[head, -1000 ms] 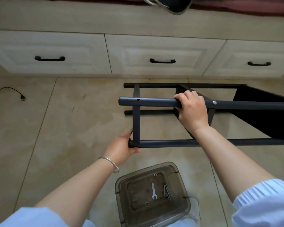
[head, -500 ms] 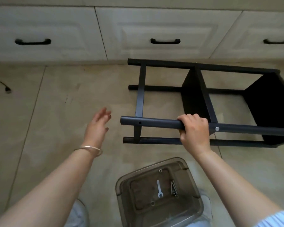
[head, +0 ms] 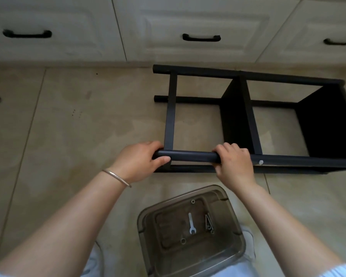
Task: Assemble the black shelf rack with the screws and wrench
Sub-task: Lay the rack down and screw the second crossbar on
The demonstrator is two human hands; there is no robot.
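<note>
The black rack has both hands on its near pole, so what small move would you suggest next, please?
Probably free the right hand for a screw from the tray: the pole shows one screw head.

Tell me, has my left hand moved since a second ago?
Yes. The left hand went from the rack's lower bar, lifted free, then up to grip the near end of the top bar, left of the right hand.

Left hand [head: 137,163] and right hand [head: 235,166]: both bare, forearms uncovered. Left wrist is wearing a thin silver bangle [head: 116,176]. Pale blue ribbed sleeve [head: 342,271] is showing on the right upper arm; pale blue fabric is also showing at the left.
</note>
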